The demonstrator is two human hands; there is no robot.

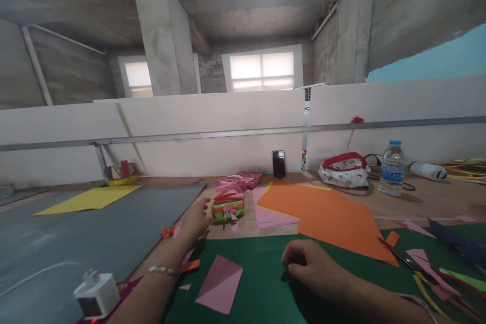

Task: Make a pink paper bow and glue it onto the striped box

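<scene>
My left hand (197, 218) reaches forward beside a small green box with an orange band and a pink bow (228, 211). Its fingers are slightly bent and apart, close to the box's left side; I cannot tell whether they touch it. Behind the box runs a row of pink and red wrapped bundles (230, 187). My right hand (307, 266) hovers over the green mat (261, 263) with its fingers curled in a loose fist, nothing visible in them. A creased pink paper piece (220, 286) lies on the mat between my hands.
Large orange sheets (322, 212) overlap pink sheets (271, 216). Scissors (402, 255) lie among paper scraps at right. A phone (278, 163), a pouch (343, 171) and a water bottle (392, 169) stand along the back. A white plug adapter (96, 296) is at lower left, a yellow sheet (89, 198) beyond it.
</scene>
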